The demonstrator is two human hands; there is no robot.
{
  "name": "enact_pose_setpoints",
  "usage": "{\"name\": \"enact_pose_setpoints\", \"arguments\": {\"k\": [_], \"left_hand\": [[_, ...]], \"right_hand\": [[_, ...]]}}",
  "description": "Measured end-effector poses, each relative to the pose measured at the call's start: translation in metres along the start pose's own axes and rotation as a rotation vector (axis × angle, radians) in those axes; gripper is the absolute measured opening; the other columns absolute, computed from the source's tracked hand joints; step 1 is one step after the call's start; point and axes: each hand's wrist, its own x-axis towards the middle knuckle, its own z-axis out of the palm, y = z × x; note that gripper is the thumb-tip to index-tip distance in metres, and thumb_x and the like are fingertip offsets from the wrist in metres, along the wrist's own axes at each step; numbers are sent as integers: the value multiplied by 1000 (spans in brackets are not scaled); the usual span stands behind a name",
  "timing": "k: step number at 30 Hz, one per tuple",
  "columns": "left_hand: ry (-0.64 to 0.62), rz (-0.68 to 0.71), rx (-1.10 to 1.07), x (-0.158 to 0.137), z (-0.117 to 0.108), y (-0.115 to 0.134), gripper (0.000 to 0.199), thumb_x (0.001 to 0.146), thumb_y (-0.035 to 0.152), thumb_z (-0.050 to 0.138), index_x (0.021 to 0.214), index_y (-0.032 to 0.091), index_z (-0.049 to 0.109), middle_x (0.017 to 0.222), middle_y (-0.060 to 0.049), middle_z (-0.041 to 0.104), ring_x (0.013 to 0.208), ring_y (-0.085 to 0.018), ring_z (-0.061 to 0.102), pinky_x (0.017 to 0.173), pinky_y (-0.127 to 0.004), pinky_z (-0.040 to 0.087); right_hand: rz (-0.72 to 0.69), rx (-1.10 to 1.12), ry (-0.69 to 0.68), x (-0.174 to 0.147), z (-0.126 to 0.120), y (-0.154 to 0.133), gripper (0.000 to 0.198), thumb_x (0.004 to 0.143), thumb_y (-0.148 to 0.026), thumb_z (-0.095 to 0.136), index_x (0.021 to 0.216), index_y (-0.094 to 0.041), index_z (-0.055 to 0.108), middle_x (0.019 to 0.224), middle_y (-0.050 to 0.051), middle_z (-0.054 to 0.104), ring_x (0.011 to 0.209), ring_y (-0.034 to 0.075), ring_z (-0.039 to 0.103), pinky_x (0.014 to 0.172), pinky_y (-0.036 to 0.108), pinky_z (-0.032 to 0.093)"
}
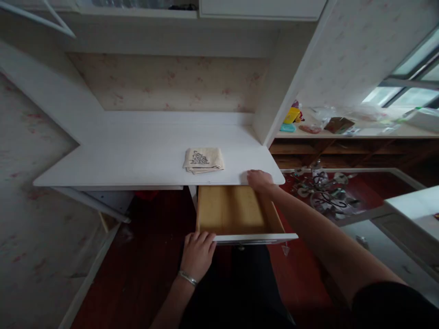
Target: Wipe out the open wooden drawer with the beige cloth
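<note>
A wooden drawer (pixel 233 210) with a white front stands pulled out below a white desk top (pixel 137 155); its inside looks bare. My left hand (pixel 197 253) grips the left end of the drawer's white front edge, a bracelet on the wrist. My right hand (pixel 259 179) rests on the desk's front edge just above the drawer's back right corner, holding nothing. A folded beige cloth (pixel 203 160) with a dark printed pattern lies on the desk, a short way left of my right hand.
White side panels and an upper shelf enclose the desk. To the right, a wooden sill (pixel 360 132) under a window carries several small items. A metal chandelier-like object (pixel 322 192) lies on the dark red floor. A white surface (pixel 414 210) stands at far right.
</note>
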Motion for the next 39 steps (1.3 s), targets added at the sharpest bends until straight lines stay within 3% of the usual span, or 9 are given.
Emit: {"name": "enact_pose_setpoints", "arguments": {"k": [5, 9, 11, 15, 19, 27, 30, 34, 39], "left_hand": [[-69, 26, -31, -34, 0, 4, 28, 92, 31, 37, 108, 34, 59, 95, 0, 64, 92, -16, 53, 88, -36, 36], [-110, 19, -48, -63, 6, 11, 26, 91, 29, 39, 103, 35, 61, 92, 1, 65, 91, -15, 55, 90, -36, 37], [-109, 6, -49, -72, 9, 14, 27, 91, 29, 38, 105, 35, 61, 93, 1, 66, 91, -16, 56, 89, -35, 39], [-117, -2, -45, -74, 11, 16, 29, 91, 27, 37, 105, 33, 62, 94, -1, 66, 91, -17, 57, 87, -36, 42], [-146, 10, -84, -68, 7, 15, 27, 91, 26, 38, 100, 30, 63, 93, -1, 66, 93, -17, 56, 88, -35, 42], [-205, 39, -85, -61, -4, 19, 26, 91, 24, 36, 94, 25, 62, 89, -1, 63, 91, -18, 54, 83, -36, 41], [-209, 40, -106, -60, -4, 19, 24, 91, 25, 37, 90, 24, 61, 86, -1, 62, 88, -18, 54, 81, -35, 41], [-196, 19, -206, -59, -3, 14, 20, 89, 29, 41, 87, 24, 61, 88, -1, 62, 91, -17, 53, 85, -33, 39], [-169, -86, -304, -61, 3, 11, 23, 90, 36, 41, 88, 28, 63, 90, 1, 63, 91, -17, 53, 85, -34, 37]], "right_hand": [[-422, 114, 140, 15, -13, -77, 52, 90, -32, 36, 142, -24, 30, 148, 5, 30, 132, 23, 30, 104, 37, 32], [-461, 138, 129, 36, -26, -118, 63, 89, -33, 40, 146, -23, 15, 154, 6, 8, 138, 29, 11, 108, 50, 20], [-431, 142, 87, 48, -30, -127, 64, 90, -36, 39, 146, -22, 13, 154, 8, 7, 138, 30, 9, 107, 55, 18], [-381, 155, 30, 57, -28, -130, 57, 91, -39, 37, 142, -20, 21, 149, 12, 26, 133, 28, 23, 102, 51, 29], [-388, 148, 113, 40, -16, -126, 47, 92, -35, 34, 135, -18, 33, 139, 13, 40, 126, 25, 34, 97, 47, 35], [-422, 34, 242, -18, -6, -76, 37, 89, -39, 38, 113, -17, 54, 116, 13, 59, 112, 28, 47, 105, 53, 15], [-438, 5, 304, -21, -6, -68, 55, 81, -50, 49, 123, -16, 49, 128, 16, 51, 123, 32, 37, 107, 56, 7], [-546, 10, 308, -4, 9, -84, 90, 71, -50, 62, 144, -19, 20, 150, 14, 23, 136, 34, 14, 107, 57, 7], [-439, -21, 271, 15, 29, -102, 68, 85, -19, 40, 147, -26, 12, 153, 7, 16, 137, 35, 11, 103, 64, 9]]}}
